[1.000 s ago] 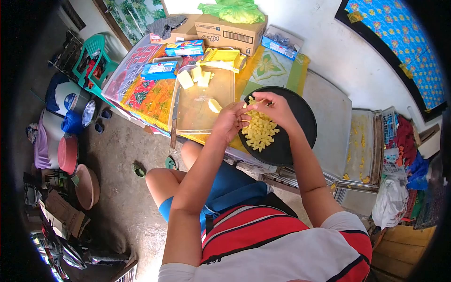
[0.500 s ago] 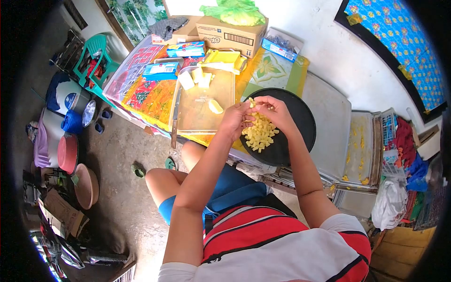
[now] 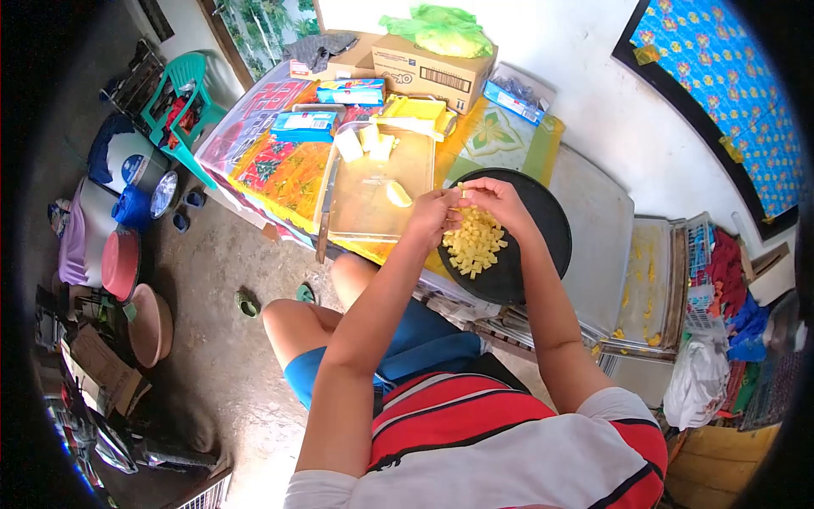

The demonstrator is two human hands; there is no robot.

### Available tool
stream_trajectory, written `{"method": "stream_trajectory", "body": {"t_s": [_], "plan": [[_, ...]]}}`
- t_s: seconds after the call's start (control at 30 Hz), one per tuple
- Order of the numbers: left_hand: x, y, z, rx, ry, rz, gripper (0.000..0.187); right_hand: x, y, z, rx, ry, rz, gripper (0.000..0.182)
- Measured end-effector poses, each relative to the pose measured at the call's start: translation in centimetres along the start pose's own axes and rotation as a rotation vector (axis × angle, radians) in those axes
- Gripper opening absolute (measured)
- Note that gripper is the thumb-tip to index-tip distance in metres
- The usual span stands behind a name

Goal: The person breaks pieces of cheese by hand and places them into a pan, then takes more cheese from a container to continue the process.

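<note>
My left hand [image 3: 434, 212] is closed, with pale yellow cubes between its fingers. Close against it, my right hand [image 3: 500, 204] pinches at a small pale yellow cube [image 3: 462, 188]; the fingers partly hide it. Both hands are above a round black tray [image 3: 547, 229]. Below them, on the tray's left side, lies a heap of diced pale yellow cubes [image 3: 475, 248]. To the left, a clear cutting board [image 3: 373, 204] carries larger pale blocks [image 3: 370, 144] and a curved pale yellow piece [image 3: 398, 194]. A knife [image 3: 323, 231] lies along the board's left edge.
Behind the board are a yellow slicer-like tool [image 3: 417, 114], blue boxes [image 3: 303, 126] and a cardboard carton [image 3: 432, 69]. Metal trays [image 3: 589, 229] are at right, one with yellow scraps. A green chair [image 3: 182, 106] and basins [image 3: 151, 327] stand on the floor at left.
The view has shifted slightly, so the table appears a little lower and further right. My hands stay together over the tray, and fewer cubes show between the fingertips.
</note>
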State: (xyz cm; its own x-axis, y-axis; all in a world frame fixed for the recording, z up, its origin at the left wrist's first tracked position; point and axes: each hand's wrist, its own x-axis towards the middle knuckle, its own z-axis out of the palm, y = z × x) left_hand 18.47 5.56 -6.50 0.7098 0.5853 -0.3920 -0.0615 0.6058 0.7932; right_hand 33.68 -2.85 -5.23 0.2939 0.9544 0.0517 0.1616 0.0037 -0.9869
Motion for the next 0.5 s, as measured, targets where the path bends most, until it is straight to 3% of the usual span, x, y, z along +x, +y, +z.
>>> {"method": "stream_trajectory", "body": {"t_s": [0.5], "plan": [[2.7, 0.2, 0.9, 0.354, 0.059, 0.106, 0.024, 1.5, 3.9, -3.6, -0.423, 0.197, -0.053, 0.017]]}}
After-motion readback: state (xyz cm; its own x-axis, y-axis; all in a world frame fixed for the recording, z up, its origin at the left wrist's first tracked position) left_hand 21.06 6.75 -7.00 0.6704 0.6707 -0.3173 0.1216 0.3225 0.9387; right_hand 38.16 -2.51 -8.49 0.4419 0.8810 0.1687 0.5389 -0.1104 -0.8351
